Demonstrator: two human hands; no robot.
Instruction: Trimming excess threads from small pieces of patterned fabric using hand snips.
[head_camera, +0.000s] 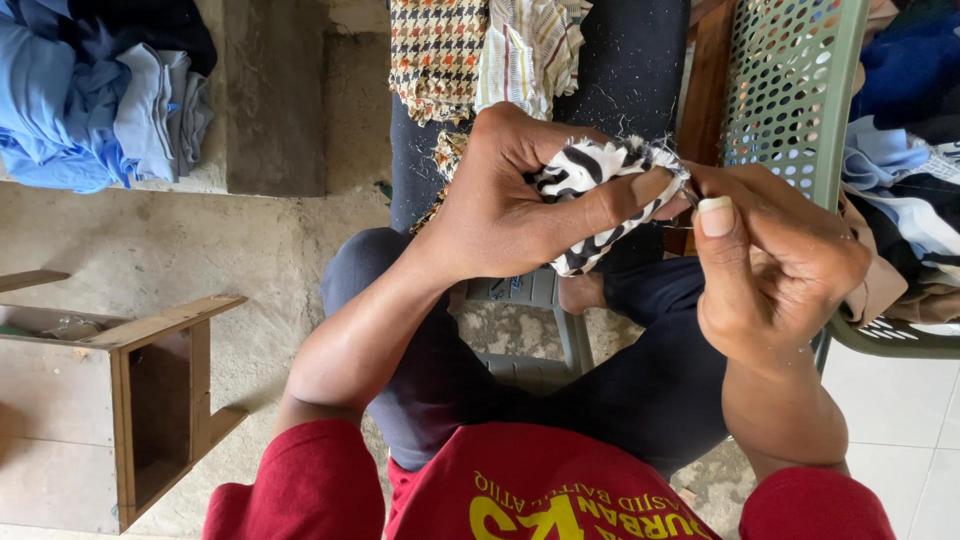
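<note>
Hands worked a small frayed scrap of black-and-white zebra-striped cloth (600, 195) above the lap.
The left hand (500, 205) gripped the scrap, thumb pressed along its top edge; the right hand (775, 255) had its fingers (716, 225) pinched shut at the scrap's right corner. Behind lay a brown houndstooth woven fabric piece (432, 55), a green perforated plastic basket (790, 90) at right, an open wooden box (110, 400) at left.

One camera only, worn on the head and looking steeply down the person's own chest and lap — close in on both hands at frame centre, forearms rising from the bottom edge, floor and a wooden box (110, 400) off left, a green perforated basket (790, 90) upper right.
</note>
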